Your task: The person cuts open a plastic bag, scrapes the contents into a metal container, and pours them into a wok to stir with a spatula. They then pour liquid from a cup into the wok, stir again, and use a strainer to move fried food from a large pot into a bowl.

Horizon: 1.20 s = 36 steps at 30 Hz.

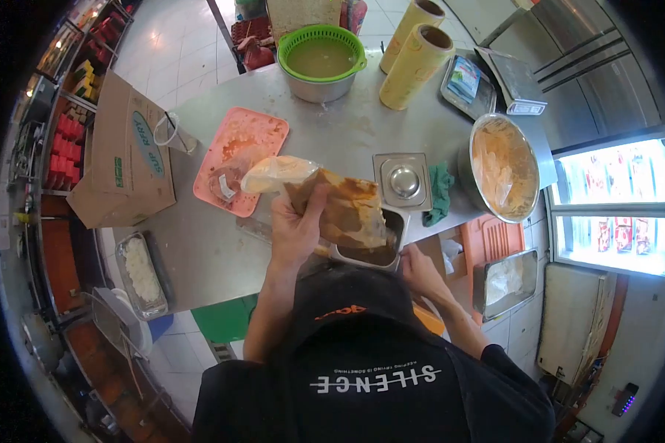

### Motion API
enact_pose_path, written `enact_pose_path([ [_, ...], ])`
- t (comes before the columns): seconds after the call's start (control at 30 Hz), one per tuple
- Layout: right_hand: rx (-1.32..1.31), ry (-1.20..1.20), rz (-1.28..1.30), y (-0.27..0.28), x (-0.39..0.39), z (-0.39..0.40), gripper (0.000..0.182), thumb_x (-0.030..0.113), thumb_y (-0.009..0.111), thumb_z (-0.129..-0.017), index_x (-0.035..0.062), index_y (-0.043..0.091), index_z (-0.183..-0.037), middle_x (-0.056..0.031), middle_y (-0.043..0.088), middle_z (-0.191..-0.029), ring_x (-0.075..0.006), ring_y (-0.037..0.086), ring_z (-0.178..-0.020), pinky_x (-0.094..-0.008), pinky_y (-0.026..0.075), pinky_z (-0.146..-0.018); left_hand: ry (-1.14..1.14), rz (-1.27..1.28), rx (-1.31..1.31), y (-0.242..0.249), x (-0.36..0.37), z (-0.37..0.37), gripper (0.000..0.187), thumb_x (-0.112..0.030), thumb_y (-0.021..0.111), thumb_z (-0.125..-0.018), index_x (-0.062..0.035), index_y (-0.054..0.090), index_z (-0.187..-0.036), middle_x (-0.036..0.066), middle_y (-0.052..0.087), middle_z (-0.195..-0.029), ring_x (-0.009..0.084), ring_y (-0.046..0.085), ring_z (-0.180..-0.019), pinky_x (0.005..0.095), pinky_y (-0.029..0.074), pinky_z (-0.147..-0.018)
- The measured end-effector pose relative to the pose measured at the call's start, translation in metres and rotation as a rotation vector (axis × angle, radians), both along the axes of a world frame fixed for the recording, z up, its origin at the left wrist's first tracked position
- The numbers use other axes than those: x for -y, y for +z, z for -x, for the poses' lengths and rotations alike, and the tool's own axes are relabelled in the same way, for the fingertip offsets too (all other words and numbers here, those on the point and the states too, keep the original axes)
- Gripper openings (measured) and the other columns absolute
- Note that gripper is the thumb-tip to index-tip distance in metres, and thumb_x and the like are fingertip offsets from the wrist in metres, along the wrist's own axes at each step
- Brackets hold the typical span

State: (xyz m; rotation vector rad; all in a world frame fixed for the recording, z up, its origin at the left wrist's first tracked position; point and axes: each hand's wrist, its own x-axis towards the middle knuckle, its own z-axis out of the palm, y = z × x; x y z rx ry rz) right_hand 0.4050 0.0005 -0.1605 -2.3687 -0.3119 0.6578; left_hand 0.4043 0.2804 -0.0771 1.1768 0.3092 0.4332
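Left hand [299,225]: is clamping a clear plastic bag [347,210] streaked brown
Right hand [419,270]: is touching a rectangular steel container [401,229], grip unclear
Bag: is hanging partly over the container

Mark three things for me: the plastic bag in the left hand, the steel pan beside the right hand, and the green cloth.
Plastic bag [351,214]: head view, brown area of its side.
Steel pan [395,226]: head view, inner wall.
Green cloth [439,193]: head view, middle folds.

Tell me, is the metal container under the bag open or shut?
The container is open: no lid covers it; its inside shows past the bag.
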Motion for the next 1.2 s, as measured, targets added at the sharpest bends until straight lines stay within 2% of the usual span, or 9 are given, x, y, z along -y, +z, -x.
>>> enact_pose_path([
  [0.1, -0.120, 0.051, 0.142, -0.011, 0.006, -0.001, 0.020, 0.013, 0.045, -0.093, -0.0017, 0.054, -0.105, -0.0248, 0.065, -0.087, -0.0454, 0.064, -0.084, -0.0496, 0.049, -0.077, 0.030, 0.050, 0.024, 0.012, 0.007, -0.004, 0.015, -0.016, 0.061, -0.096, -0.0017, 0.064, -0.098, -0.004, 0.063, -0.080, 0.0037, 0.055, -0.072, 0.0206, 0.044, -0.063],
  [0.2, 0.052, 0.106, -0.177, -0.036, 0.025, -0.001, 0.021, 0.017, 0.048, -0.096, 0.0022, 0.051, -0.110, -0.0144, 0.064, -0.079, -0.0306, 0.063, -0.066, -0.0396, 0.049, -0.061, -0.006, -0.018, -0.020, -0.011, -0.002, 0.000, 0.018, -0.019, 0.062, -0.096, -0.0017, 0.064, -0.099, -0.004, 0.062, -0.079, 0.0046, 0.055, -0.071, 0.0215, 0.045, -0.064],
  [0.3, -0.500, -0.126, -0.357, 0.011, 0.024, -0.010, 0.021, 0.019, 0.048, -0.099, 0.0075, 0.049, -0.117, -0.0015, 0.055, -0.072, -0.0101, 0.049, -0.056, -0.0249, 0.038, -0.048, -0.092, 0.023, 0.053, -0.026, -0.006, 0.003, 0.019, -0.019, 0.059, -0.097, -0.0019, 0.062, -0.104, -0.002, 0.064, -0.087, 0.0060, 0.058, -0.078, 0.0219, 0.047, -0.072],
  [0.4, -0.652, -0.185, -0.535, 0.034, 0.037, -0.015, 0.023, 0.020, 0.046, -0.101, 0.0117, 0.047, -0.122, 0.0043, 0.047, -0.069, -0.0012, 0.038, -0.055, -0.0182, 0.027, -0.046, -0.162, 0.105, 0.082, -0.056, -0.011, 0.006, 0.039, -0.030, 0.055, -0.098, -0.0059, 0.046, -0.127, 0.006, 0.064, -0.107, 0.0168, 0.062, -0.096, 0.0338, 0.052, -0.087],
  [0.6, -0.376, -0.045, -0.706, 0.131, 0.026, -0.020, 0.028, 0.009, 0.051, -0.094, 0.0054, 0.054, -0.122, 0.0066, 0.046, -0.065, -0.0050, 0.043, -0.058, -0.0218, 0.037, -0.054, -0.245, 0.386, 0.069, -0.070, -0.014, 0.004, 0.052, -0.051, 0.046, -0.095, -0.0097, 0.048, -0.126, 0.008, 0.065, -0.104, 0.0220, 0.064, -0.099, 0.0397, 0.054, -0.086],
  [0.73, -0.098, 0.163, -0.409, 0.158, 0.005, -0.023, 0.029, 0.008, 0.052, -0.090, 0.0051, 0.058, -0.119, -0.0114, 0.061, -0.063, -0.0197, 0.063, -0.057, -0.0321, 0.048, -0.059, -0.391, 0.516, 0.067, -0.052, -0.007, -0.001, 0.038, -0.040, 0.049, -0.098, -0.0098, 0.048, -0.122, 0.004, 0.061, -0.107, 0.0182, 0.061, -0.100, 0.0379, 0.053, -0.086],
  [0.77, -0.088, 0.164, -0.345, 0.165, -0.002, -0.024, 0.029, 0.008, 0.052, -0.090, 0.0058, 0.059, -0.119, -0.0189, 0.062, -0.066, -0.0316, 0.066, -0.062, -0.0363, 0.051, -0.063, -0.393, 0.549, 0.078, -0.051, -0.004, -0.002, 0.037, -0.039, 0.048, -0.099, -0.0096, 0.049, -0.121, 0.004, 0.061, -0.107, 0.0185, 0.061, -0.100, 0.0381, 0.053, -0.086],
  [0.9, 0.035, 0.189, -0.315, 0.155, -0.018, -0.027, 0.031, 0.008, 0.055, -0.088, 0.0088, 0.059, -0.119, -0.0171, 0.065, -0.077, -0.0343, 0.065, -0.065, -0.0403, 0.051, -0.063, -0.301, 0.566, -0.101, -0.020, 0.017, -0.008, 0.032, -0.036, 0.047, -0.101, -0.0083, 0.051, -0.117, 0.006, 0.061, -0.110, 0.0213, 0.062, -0.103, 0.0410, 0.053, -0.088],
  [1.2, 0.407, 0.549, -0.109, 0.141, -0.034, -0.052, 0.048, 0.010, 0.059, -0.082, 0.0151, 0.052, -0.129, -0.0143, 0.061, -0.084, -0.0346, 0.064, -0.069, -0.0424, 0.052, -0.059, -0.641, 0.548, -0.068, -0.014, 0.012, -0.018, 0.041, -0.039, 0.046, -0.100, -0.0002, 0.053, -0.113, 0.023, 0.060, -0.120, 0.0322, 0.060, -0.111, 0.0468, 0.051, -0.094],
])
